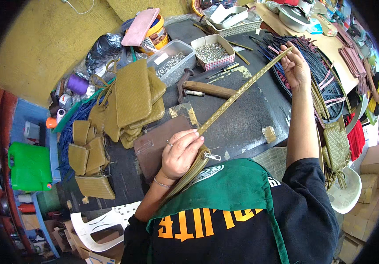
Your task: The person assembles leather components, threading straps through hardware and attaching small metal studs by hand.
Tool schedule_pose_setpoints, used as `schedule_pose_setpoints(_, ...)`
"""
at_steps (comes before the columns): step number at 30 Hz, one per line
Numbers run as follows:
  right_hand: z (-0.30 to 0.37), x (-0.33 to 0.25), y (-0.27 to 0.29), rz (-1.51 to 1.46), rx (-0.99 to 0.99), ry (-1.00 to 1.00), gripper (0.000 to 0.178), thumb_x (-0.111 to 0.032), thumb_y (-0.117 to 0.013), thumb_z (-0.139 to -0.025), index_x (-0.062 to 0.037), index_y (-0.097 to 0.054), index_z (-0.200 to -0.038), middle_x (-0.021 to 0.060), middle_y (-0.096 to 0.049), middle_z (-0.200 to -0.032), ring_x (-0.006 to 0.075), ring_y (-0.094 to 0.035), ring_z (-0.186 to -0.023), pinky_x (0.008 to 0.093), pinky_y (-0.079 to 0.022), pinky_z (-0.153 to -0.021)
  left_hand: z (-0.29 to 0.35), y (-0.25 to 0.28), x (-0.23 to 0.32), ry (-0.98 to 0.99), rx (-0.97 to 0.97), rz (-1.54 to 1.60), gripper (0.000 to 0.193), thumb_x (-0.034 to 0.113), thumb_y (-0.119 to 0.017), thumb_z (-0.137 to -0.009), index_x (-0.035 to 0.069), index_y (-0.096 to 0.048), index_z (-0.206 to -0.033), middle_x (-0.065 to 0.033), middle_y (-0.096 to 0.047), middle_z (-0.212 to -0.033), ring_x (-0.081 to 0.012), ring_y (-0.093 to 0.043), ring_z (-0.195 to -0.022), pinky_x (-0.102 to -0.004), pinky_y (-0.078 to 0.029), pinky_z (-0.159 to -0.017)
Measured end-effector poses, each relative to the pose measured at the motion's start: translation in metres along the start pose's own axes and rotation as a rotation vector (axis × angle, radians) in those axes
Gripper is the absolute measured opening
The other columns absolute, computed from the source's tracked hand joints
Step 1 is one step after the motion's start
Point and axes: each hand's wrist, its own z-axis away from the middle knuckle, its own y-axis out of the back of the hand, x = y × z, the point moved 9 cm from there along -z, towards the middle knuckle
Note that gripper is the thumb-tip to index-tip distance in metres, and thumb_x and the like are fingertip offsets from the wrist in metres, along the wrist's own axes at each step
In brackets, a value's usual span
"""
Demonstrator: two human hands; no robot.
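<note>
A: Dark worktop [242, 114], crowded. Stack of woven olive pouches [132, 97] at left, wooden-handled hammer [207, 89] mid-surface.

B: And the long woven strap [242, 90]?

A: Stretched slantwise above the worktop, between both hands. Right hand [296, 66] closed around the far end. Left hand [180, 154] pinching the near end, by a small metal buckle [211, 156].

Two hands, left hand [180, 154] and right hand [296, 66], one long woven strap [242, 90], one hammer [207, 89], two boxes of small metal bits [213, 53], one green jug [29, 167] far left
</note>
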Motion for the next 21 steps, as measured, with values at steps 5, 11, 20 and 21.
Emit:
schedule_pose_setpoints(5,-0.003,0.001,0.001,-0.009,-0.008,-0.001,0.038,0.005,-0.041,-0.078,0.0057,-0.036,-0.115,0.0212,-0.051,-0.103,0.0274,-0.056,-0.089,0.0211,-0.052,-0.061,0.0,0.001,0.001,-0.001,0.003,-0.002,0.019,-0.002,-0.065,-0.061,-0.001,-0.062,-0.08,-0.0077,-0.053,-0.087,-0.022,-0.055,-0.081,-0.0289,-0.047,-0.069)
schedule_pose_setpoints(11,-0.008,0.004,0.001,-0.04,-0.029,-0.023,0.039,0.005,-0.041,-0.077,0.0046,-0.036,-0.116,0.0205,-0.051,-0.103,0.0264,-0.057,-0.087,0.0212,-0.051,-0.061,0.0,-0.001,0.0,-0.003,0.0,-0.005,0.019,-0.001,-0.065,-0.062,-0.001,-0.062,-0.081,-0.0079,-0.053,-0.088,-0.022,-0.055,-0.081,-0.0292,-0.047,-0.069)
schedule_pose_setpoints(20,-0.007,0.001,-0.004,-0.025,-0.064,0.056,0.038,-0.001,-0.047,-0.076,0.0009,-0.039,-0.114,0.0165,-0.057,-0.091,0.0183,-0.056,-0.071,0.0233,-0.046,-0.057,0.001,0.001,-0.006,0.058,0.032,0.037,0.021,-0.003,-0.066,-0.059,0.0,-0.063,-0.079,-0.0085,-0.054,-0.085,-0.024,-0.056,-0.077,-0.0306,-0.047,-0.067)
schedule_pose_setpoints(21,-0.003,0.003,-0.006,-0.024,-0.016,0.048,0.038,-0.001,-0.048,-0.076,0.0002,-0.04,-0.113,0.0154,-0.058,-0.089,0.0162,-0.055,-0.069,0.0228,-0.046,-0.056,0.004,0.0,-0.009,0.088,0.038,0.046,0.021,-0.004,-0.066,-0.058,0.0,-0.063,-0.078,-0.0084,-0.054,-0.084,-0.0238,-0.057,-0.077,-0.0303,-0.047,-0.066)
